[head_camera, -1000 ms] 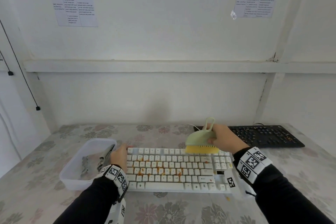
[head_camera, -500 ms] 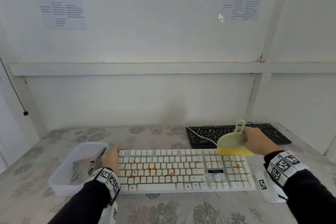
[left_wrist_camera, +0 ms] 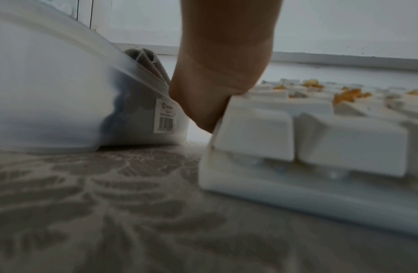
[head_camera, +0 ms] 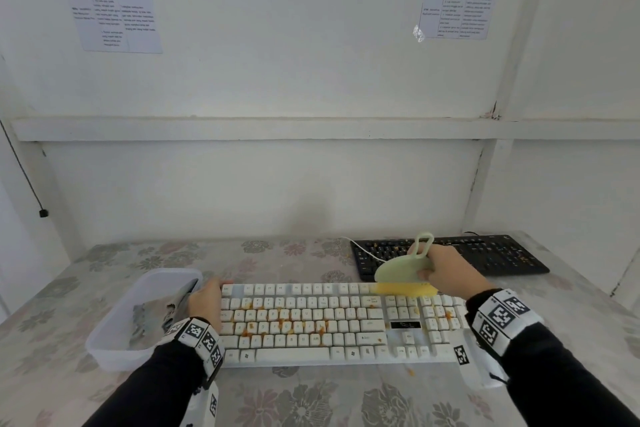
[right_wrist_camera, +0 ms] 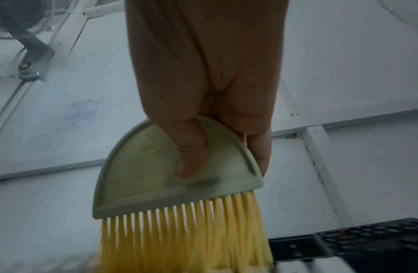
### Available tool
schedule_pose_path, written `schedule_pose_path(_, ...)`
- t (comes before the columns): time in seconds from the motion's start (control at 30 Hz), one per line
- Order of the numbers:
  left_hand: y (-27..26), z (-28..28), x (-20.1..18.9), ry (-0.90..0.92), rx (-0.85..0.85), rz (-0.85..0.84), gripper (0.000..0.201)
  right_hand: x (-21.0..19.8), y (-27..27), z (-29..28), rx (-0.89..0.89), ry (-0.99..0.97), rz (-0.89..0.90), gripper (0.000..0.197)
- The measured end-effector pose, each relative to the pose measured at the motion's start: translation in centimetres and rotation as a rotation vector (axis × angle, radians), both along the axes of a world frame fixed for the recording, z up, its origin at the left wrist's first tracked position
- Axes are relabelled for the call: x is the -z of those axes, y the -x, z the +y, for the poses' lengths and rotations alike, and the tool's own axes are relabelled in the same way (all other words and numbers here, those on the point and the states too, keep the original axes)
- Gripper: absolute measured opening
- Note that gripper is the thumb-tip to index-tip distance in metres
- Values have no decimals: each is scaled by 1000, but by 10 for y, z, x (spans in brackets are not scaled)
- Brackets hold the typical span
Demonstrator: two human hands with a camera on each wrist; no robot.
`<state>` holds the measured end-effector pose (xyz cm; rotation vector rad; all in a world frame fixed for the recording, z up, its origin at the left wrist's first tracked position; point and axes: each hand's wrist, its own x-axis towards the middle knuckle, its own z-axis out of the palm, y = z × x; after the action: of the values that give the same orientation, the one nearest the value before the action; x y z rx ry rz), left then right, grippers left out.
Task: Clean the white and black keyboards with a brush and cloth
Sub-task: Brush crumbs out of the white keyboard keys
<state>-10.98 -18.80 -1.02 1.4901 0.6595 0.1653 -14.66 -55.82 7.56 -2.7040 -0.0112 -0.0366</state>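
Note:
The white keyboard lies in front of me with orange crumbs across its middle keys. My left hand holds its left end; in the left wrist view a digit of the left hand presses down over the edge of the white keyboard. My right hand grips a pale green brush. Its yellow bristles touch the top row right of centre. The right wrist view shows my thumb on the brush. The black keyboard sits behind, at the right.
A translucent plastic tub stands tight against the white keyboard's left end and holds a grey cloth. A white cable runs past the black keyboard. The floral table ends at a white wall just behind. A stray crumb lies near the front.
The brush swept right along the white keyboard's top row, then came back a little to the left. My left hand has stayed at the keyboard's left end.

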Motion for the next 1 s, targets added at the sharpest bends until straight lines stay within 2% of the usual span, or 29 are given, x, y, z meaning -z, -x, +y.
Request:
schedule_pose_path(0.27, 3, 0, -2, 41, 5, 9, 34, -4, 8, -48, 159, 106, 50, 35)
schedule_pose_path(0.53, 0, 1, 2, 48, 12, 9, 34, -25, 9, -54, 252, 291, 31, 14)
schedule_pose_path(0.6, -1, 2, 3, 46, 21, 4, 35, -30, 8, -43, 234, 255, 16, 18)
schedule_pose_path(0.73, -3, 2, 4, 64, 29, 3, 31, -31, 3, -6, 106, 21, -18, 26)
schedule_pose_path(0.87, -5, 3, 4, 67, 46, 13, 30, -15, -5, 25, -33, -26, -21, 28)
schedule_pose_path(1.0, -6, 4, 5, 56, 61, 16, 27, -4, -8, 37, -69, -14, -18, 33)
